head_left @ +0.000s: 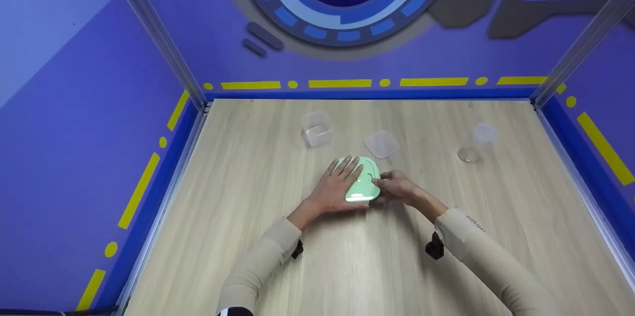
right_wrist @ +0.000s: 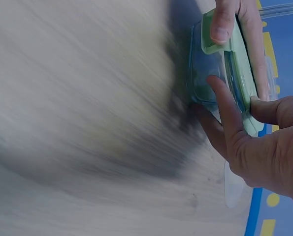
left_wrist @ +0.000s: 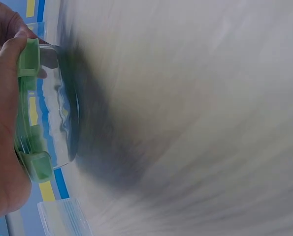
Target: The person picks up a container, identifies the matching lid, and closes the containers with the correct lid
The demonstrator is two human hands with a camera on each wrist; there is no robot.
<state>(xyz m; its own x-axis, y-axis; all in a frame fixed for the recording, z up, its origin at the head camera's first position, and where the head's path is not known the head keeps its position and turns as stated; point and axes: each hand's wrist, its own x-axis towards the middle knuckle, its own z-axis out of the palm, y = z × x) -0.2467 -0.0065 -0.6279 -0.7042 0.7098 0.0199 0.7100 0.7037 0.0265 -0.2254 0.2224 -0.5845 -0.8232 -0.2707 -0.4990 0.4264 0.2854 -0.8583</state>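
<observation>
A clear food container [right_wrist: 203, 73] with a light green snap-on lid [head_left: 366, 188] sits between both hands near the middle of the table. My left hand [head_left: 333, 191] lies over the lid from the left, its fingers spread across the top. The left thumb is bent over a green side flap [right_wrist: 212, 42], which hangs outward from the lid's near side. From the right, my right hand [head_left: 398, 186] holds the container, thumb on the lid's edge and fingers against the clear wall. Another green flap [left_wrist: 40, 167] sticks outward in the left wrist view.
Behind the container stand a clear square box [head_left: 317, 130] and a flat translucent lid [head_left: 382, 144]. Farther right are a clear round piece [head_left: 468, 156] and a translucent cup-like piece [head_left: 485, 133]. Blue panel walls [head_left: 248, 68] border the wooden table [head_left: 238, 167].
</observation>
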